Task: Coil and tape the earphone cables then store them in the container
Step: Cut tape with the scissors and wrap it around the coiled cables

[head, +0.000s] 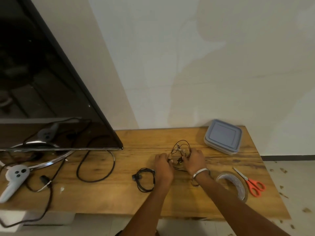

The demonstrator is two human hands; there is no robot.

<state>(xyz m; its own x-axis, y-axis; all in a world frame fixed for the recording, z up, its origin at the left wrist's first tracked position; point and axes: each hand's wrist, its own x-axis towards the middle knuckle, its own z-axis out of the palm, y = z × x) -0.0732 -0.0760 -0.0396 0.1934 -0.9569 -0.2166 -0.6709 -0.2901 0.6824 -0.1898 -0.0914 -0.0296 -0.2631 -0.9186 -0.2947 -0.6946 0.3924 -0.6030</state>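
Note:
A tangled earphone cable [180, 149] lies in loose loops on the wooden table [119, 198], held between both hands. My left hand [163, 166] pinches one side of it. My right hand [196, 159], with a metal bangle on the wrist, grips the other side. A second earphone cable [144, 179], black and coiled, rests on the table just left of my left wrist. The container [223, 136], clear with a grey-blue lid on, stands at the back right. A roll of clear tape [233, 183] lies under my right forearm's far side.
Orange-handled scissors [252, 183] lie right of the tape near the table's right edge. A large black screen [51, 99] on a curved metal stand fills the left. A white controller [13, 179] and thick black cables [95, 167] lie at the left.

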